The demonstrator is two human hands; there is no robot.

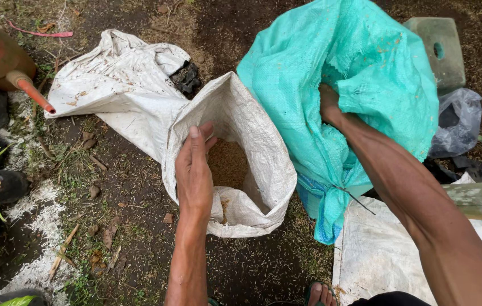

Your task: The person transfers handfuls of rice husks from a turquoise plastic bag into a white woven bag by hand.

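The left hand (194,170) pinches the rim of the open white sack (263,170), which sits on the ground with brown husk low inside; its woven cloth looks soft and floppy, best gripped at the folded rim. The right hand (328,105) reaches into the teal sack (360,73) just beside it, fingers hidden, so its grip cannot be told; that sack looks light and limp.

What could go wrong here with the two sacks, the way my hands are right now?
The white sack is held open only by the left hand on its rim; if that grip slips, the mouth may fold shut or the brown grain could spill onto the dirt. The right hand is buried inside the teal sack, so you cannot see what it touches. Its limp fabric could also slump over the white sack's opening.
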